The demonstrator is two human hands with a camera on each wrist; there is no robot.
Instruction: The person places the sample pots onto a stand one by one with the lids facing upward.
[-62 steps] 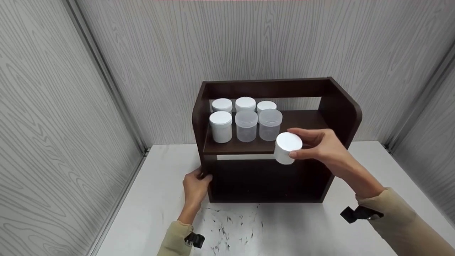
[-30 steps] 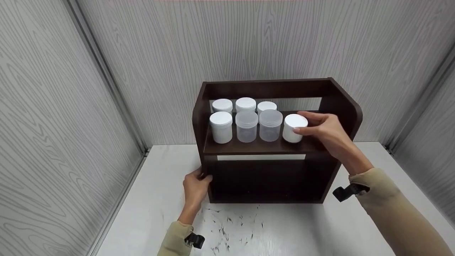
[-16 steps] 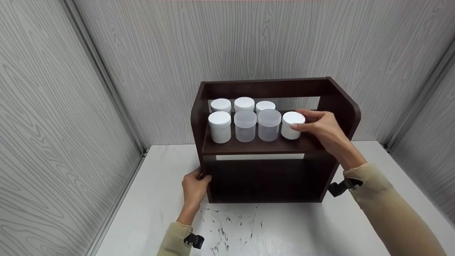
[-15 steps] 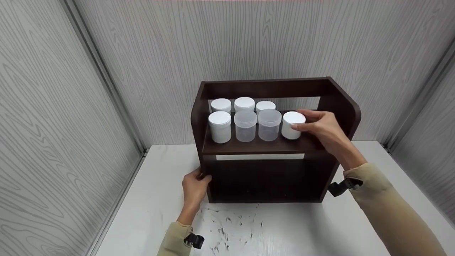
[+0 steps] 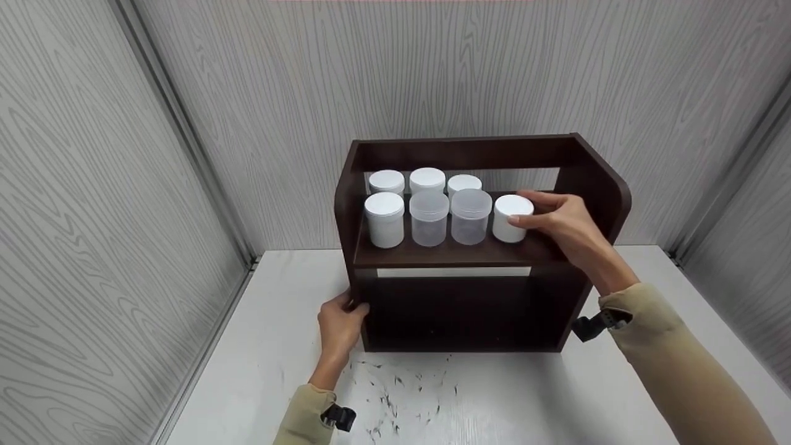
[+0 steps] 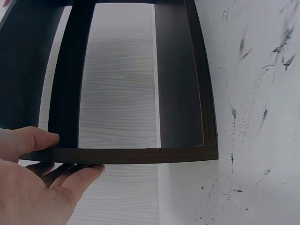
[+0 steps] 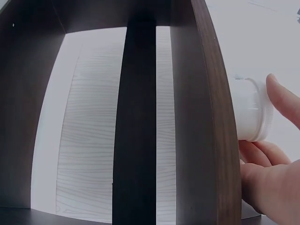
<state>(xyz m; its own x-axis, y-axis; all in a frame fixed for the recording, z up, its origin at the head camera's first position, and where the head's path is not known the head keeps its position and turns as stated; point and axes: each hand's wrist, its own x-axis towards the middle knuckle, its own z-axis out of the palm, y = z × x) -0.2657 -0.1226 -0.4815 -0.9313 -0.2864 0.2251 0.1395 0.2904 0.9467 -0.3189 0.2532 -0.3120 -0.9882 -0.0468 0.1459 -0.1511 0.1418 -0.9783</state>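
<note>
With the right hand [image 5: 559, 219] curled round the white jar [image 5: 511, 217] at the 3 o'clock end of the shelf's [image 5: 457, 253] front row, settle it flat before letting go, while the left hand [image 5: 340, 324] grips the rack's [image 5: 593, 179] 9 o'clock edge steady.

The rack [image 5: 593, 179] looks like dark brown wood laminate, matt and smooth, with a faint sheen along its edges in the wrist views. The jar [image 5: 510, 217] under the right hand [image 5: 565, 225] is opaque white plastic, its lid rim finely ribbed. Of the jars at its 9 o'clock, two clear jars [image 5: 450, 217] are frosted, translucent plastic, and the white jars [image 5: 384, 219] are opaque and matt. The counter [image 5: 278, 346] is white with a faint wood grain, scuffed with black marks at 6 o'clock. The walls [image 5: 74, 185] are pale grey wood-grain panels, matt. Both sleeves [image 5: 673, 364] are beige cloth.
</note>
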